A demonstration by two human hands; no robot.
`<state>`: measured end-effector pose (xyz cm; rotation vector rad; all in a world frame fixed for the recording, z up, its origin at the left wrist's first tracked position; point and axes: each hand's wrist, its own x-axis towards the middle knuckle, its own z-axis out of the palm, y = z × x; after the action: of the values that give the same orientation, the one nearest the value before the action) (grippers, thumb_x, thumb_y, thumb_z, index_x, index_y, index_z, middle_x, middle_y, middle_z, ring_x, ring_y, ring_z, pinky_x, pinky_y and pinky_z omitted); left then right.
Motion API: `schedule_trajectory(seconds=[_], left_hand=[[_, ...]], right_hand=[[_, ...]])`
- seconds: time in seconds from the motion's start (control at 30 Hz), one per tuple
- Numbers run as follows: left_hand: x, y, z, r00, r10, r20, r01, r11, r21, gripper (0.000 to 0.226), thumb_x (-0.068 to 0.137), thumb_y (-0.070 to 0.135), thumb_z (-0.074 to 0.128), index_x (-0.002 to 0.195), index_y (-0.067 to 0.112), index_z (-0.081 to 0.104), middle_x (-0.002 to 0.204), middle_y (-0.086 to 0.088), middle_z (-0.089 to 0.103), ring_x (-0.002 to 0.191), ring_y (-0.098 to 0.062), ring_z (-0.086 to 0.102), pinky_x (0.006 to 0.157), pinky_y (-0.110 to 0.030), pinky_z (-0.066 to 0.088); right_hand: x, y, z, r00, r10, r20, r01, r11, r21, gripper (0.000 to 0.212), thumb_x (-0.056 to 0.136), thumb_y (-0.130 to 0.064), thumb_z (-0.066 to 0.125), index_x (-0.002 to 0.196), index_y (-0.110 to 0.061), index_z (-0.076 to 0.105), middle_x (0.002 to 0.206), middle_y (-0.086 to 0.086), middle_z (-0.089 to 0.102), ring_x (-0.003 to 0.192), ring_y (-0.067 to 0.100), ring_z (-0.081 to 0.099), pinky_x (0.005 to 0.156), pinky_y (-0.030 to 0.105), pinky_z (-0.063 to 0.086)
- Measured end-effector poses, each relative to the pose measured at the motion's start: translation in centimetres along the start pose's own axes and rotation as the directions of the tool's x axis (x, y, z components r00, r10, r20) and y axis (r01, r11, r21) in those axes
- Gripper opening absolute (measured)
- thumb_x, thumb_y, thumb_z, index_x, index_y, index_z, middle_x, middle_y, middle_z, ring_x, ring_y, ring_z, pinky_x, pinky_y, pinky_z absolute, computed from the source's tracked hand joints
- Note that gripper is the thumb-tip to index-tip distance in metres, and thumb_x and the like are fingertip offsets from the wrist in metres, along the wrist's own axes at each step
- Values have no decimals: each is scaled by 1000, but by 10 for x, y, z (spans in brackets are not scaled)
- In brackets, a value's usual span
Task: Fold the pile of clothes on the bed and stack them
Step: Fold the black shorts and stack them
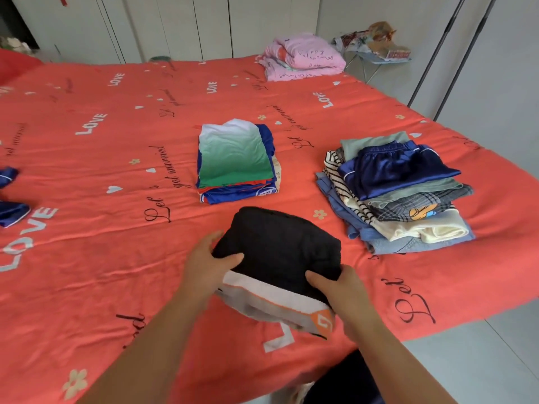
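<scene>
Our left hand [208,265] and right hand [341,290] grip the folded black garment [280,243] over the bed [116,243]; we judge an uneven lift could spill its folds.

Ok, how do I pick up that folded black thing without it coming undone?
Take the black bundle by its two side edges, one hand from each side, thumbs on top, fingers underneath. It is a flat, soft fold, so grabbing one corner would likely let it fall open. The left hand and right hand hold it that way.
</scene>
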<state>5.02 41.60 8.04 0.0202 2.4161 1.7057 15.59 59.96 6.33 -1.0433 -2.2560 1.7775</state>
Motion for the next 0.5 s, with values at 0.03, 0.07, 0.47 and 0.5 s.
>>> schedule_trajectory(seconds=[0.03, 0.07, 0.47, 0.5], left_hand=[[9, 6, -14, 999, 35, -22, -35, 999, 0, 58, 76, -2, 70, 128, 13, 51, 107, -4, 60, 97, -18, 58, 83, -25, 44], [16, 9, -27, 998, 45, -45, -45, 999, 1, 60, 77, -1, 70, 131, 14, 49, 109, -7, 60, 100, -21, 58, 88, -29, 44], [-49, -72, -6, 988, -138, -74, 147, 980, 136, 95, 77, 42, 69, 148, 19, 10, 150, -8, 29, 134, -26, 35, 112, -38, 29], [-53, -71, 1, 994, -95, -60, 103, 982, 159, 98, 79, 41, 68, 149, 23, 2, 152, -7, 22, 137, -25, 28, 112, -34, 24]], right_hand=[[-15, 1, 9, 998, -16, 60, 12, 998, 68, 23, 73, -28, 73, 92, -16, 66, 90, 3, 72, 83, 17, 68, 77, 38, 56], [-28, 4, 18, 992, -8, 129, -3, 996, 87, 18, 76, -26, 72, 90, -18, 65, 91, 1, 72, 82, 16, 69, 79, 40, 56], [3, 9, 48, 919, -349, 185, 395, 784, -479, 64, 86, -41, 60, 142, -27, 33, 135, 14, 41, 128, 23, 37, 104, 25, 28], [8, 11, 55, 916, -338, 217, 402, 792, -460, 66, 85, -44, 60, 143, -31, 32, 139, 12, 37, 131, 21, 34, 106, 25, 26]])
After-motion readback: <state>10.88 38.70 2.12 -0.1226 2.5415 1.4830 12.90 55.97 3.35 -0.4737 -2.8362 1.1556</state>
